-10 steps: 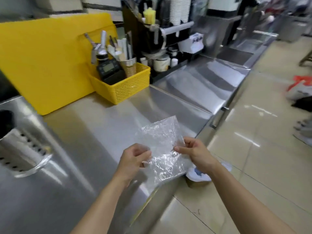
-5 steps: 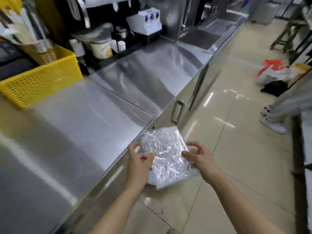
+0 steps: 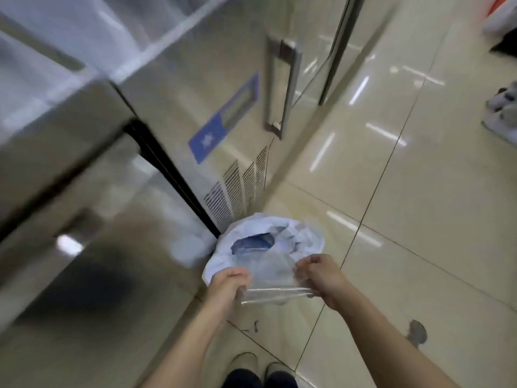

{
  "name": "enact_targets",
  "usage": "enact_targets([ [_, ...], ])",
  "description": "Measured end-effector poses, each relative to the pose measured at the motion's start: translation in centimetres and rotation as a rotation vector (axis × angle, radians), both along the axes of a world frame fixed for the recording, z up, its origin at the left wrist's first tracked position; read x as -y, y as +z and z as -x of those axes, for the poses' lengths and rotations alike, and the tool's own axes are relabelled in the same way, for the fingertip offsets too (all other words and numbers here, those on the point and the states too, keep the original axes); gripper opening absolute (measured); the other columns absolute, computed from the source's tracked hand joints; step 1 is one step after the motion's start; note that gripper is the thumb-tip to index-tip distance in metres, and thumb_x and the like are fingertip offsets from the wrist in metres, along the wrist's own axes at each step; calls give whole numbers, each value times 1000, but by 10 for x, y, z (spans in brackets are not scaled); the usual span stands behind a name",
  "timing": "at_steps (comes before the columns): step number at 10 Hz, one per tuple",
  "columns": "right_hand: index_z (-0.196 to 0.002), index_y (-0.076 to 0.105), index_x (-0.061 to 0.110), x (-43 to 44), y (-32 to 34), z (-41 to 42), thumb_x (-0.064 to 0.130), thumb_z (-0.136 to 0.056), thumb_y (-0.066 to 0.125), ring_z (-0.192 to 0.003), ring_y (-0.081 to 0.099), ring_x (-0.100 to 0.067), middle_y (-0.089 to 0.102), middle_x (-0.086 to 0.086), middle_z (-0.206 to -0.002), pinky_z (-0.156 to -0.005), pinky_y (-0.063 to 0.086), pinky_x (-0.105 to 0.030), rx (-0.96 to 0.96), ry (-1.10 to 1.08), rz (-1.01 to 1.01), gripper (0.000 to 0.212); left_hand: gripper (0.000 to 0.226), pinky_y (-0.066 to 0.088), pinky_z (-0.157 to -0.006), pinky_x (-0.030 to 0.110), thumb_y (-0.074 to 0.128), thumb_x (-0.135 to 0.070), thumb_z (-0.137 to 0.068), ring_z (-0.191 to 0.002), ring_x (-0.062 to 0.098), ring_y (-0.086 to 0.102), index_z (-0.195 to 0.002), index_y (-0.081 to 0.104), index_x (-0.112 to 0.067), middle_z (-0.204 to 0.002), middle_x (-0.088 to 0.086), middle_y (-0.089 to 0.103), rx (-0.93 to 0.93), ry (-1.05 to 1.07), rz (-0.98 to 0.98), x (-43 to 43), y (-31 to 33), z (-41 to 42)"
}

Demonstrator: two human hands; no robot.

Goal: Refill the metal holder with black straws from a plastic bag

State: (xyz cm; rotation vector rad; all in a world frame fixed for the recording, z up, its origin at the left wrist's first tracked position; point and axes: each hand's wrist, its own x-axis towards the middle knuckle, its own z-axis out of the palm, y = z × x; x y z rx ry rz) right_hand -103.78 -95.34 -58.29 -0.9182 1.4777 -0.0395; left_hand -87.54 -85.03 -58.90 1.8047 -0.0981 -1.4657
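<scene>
both hands, left hand (image 3: 228, 284) and right hand (image 3: 319, 273), pinch the clear plastic bag (image 3: 272, 278) stretched between them just above the lined bin (image 3: 268, 242) on the floor; it looks empty, feather-light, limp and slippery, best gripped at bunched edges.

The bag (image 3: 275, 278) is stretched between the left hand (image 3: 228, 287) and right hand (image 3: 321, 277), directly above a lined bin (image 3: 268, 242) on the floor (image 3: 419, 191), just right of the cabinet (image 3: 173, 135), shoes (image 3: 260, 368) below.
</scene>
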Motion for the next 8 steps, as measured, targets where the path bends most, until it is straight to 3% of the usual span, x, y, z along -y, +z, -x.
enact_targets([
  [1,-73,54,5,29,-63,-14,-5,-82,48,-50,43,-21,53,-14,-68,-41,31,-19,-10,50,-7,14,3,48,-82,37,64,-6,-72,-74,28,47,-72,62,-8,-73,11,54,-88,110,22,24,-68,-11],
  [2,-65,49,6,55,-121,-31,-7,-80,50,-47,40,-20,45,-9,-62,-38,34,-19,-35,113,15,20,18,49,-73,34,51,0,-82,-73,25,62,-80,68,-5,-75,12,67,-186,150,48,49,-120,-20],
  [3,-58,41,9,70,-162,-47,-10,-76,47,-45,37,-21,44,-12,-62,-39,35,-23,-101,205,90,27,20,48,-59,30,46,6,-82,-66,25,59,-85,63,-4,-72,11,62,-85,124,-50,70,-159,-25],
  [4,-68,44,8,79,-211,-62,-3,-81,40,-52,49,-25,52,-17,-76,-50,42,-31,-154,312,242,17,29,48,-54,26,43,6,-84,-66,22,56,-106,58,-5,-76,8,58,115,-3,-107,85,-204,-28],
  [5,-98,48,9,79,-237,-72,6,-88,38,-99,59,-33,60,-16,-105,-74,44,-35,-378,655,407,15,35,47,-68,34,46,0,-83,-86,32,59,-117,55,0,-97,16,62,429,-424,-185,99,-230,-30],
  [6,-127,48,10,73,-240,-75,6,-88,41,-115,51,-33,56,-14,-123,-87,42,-36,-507,880,420,39,30,44,-75,34,47,-4,-86,-102,34,58,-114,57,-2,-113,19,62,649,-818,-245,107,-229,-27],
  [7,-121,51,8,69,-218,-74,8,-86,45,-120,47,-34,54,-13,-125,-94,40,-38,-586,1033,550,35,27,43,-76,35,46,-18,-88,-101,32,58,-109,60,-9,-113,15,64,800,-937,-274,110,-213,-29],
  [8,-111,56,9,63,-179,-65,15,-89,41,-115,46,-32,54,-13,-121,-90,35,-36,-569,959,747,27,42,44,-73,33,43,-50,-87,-95,26,60,-114,56,-20,-109,5,66,817,-834,-252,100,-170,-28],
])
